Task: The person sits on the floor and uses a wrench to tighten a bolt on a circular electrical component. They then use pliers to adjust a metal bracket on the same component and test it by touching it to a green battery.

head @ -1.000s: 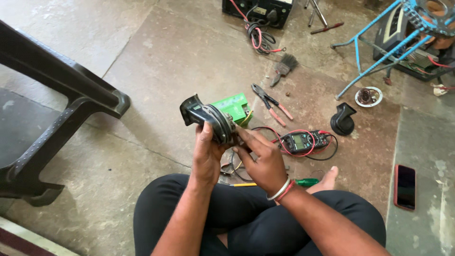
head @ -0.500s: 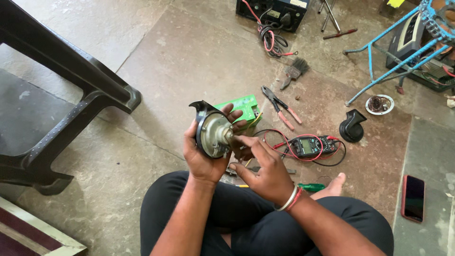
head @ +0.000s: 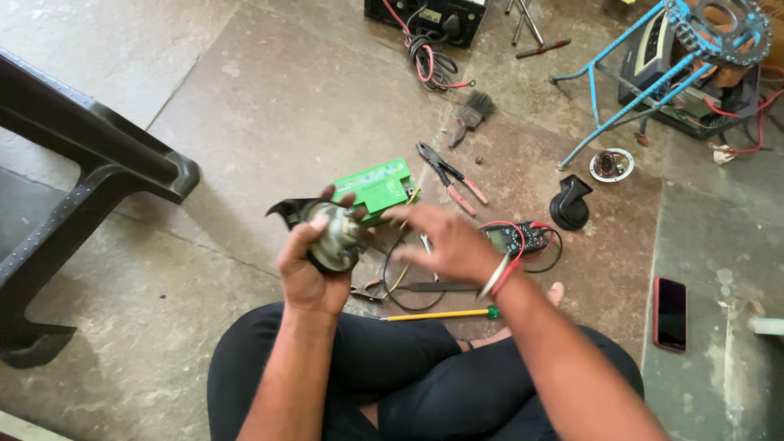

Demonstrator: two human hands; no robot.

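The right hand (head: 445, 245) has come away from the round metal horn (head: 331, 237) and now hovers just right of it with fingers spread, holding nothing. The left hand (head: 309, 265) grips the horn from below, fingers wrapped around its body, above the floor (head: 269, 106). Just behind it lies a green battery (head: 377, 188); to the right, a multimeter (head: 514, 238) and pliers (head: 445, 173).

The left hand (head: 309, 265) is raised at about ten o'clock from the lap, fingers curled shut in a grip, forearm running up from the knee. The right hand (head: 445, 242) hovers at two o'clock, fingers spread loosely and blurred, bangles on its wrist.
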